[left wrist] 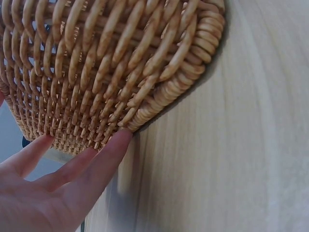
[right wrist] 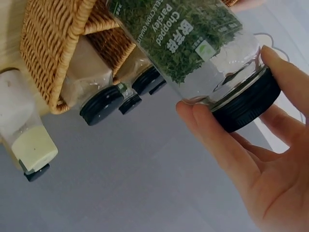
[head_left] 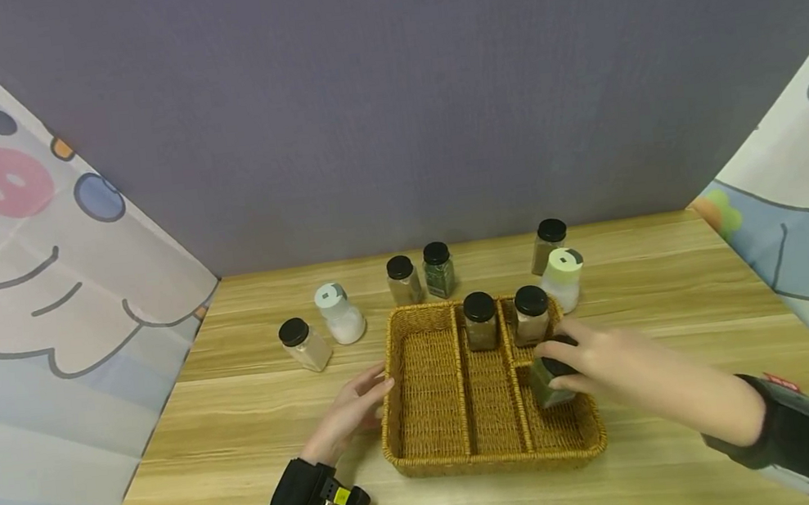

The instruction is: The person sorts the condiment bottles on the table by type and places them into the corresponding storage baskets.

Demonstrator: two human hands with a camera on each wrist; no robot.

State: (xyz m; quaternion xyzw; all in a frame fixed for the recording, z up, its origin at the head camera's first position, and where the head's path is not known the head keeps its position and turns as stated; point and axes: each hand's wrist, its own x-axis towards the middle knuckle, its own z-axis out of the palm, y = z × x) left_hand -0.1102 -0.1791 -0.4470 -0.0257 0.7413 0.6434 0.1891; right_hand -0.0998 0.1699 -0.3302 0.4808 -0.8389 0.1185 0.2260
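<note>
A woven basket point(head_left: 496, 462) with several compartments stands on the wooden table. My right hand point(head_left: 596, 356) pinches a clear jar of chopped parsley point(right wrist: 181, 36) near its black lid point(right wrist: 248, 101). The jar is tilted over the front right compartment, and the hand covers part of it in the head view. A black-lidded jar point(head_left: 532, 313) stands in the small compartment behind, and another black-lidded jar point(head_left: 482, 322) at the back of the middle one. My left hand point(head_left: 351, 413) touches the basket's left side with extended fingers point(left wrist: 104, 162).
Left of the basket are a black-lidded jar point(head_left: 306, 345) and a white-capped jar point(head_left: 341, 315). Behind it stand a brownish jar point(head_left: 404, 284) and a jar of green herbs point(head_left: 440, 273). At the back right are a pale-capped jar point(head_left: 563, 281) and a dark-lidded jar point(head_left: 548, 246). A grey panel point(head_left: 435, 118) rises behind the table.
</note>
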